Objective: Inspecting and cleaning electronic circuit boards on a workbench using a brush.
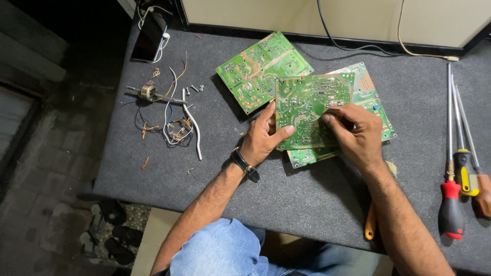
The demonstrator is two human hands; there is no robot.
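A green circuit board (307, 110) is being held solder side up above the grey felt-covered table (307, 204), directly ahead of the person and between both hands — its long axis running roughly away from the body. The left hand (263, 138) is gripping the board's left edge, thumb lying across its face and fingers closed behind. The right hand (358, 133) is pinching the right edge, fingertips drawn narrowly together on the surface. Two more boards (261, 69) are lying just behind and beneath it; screwdrivers (458, 174) are resting well apart, on the right.
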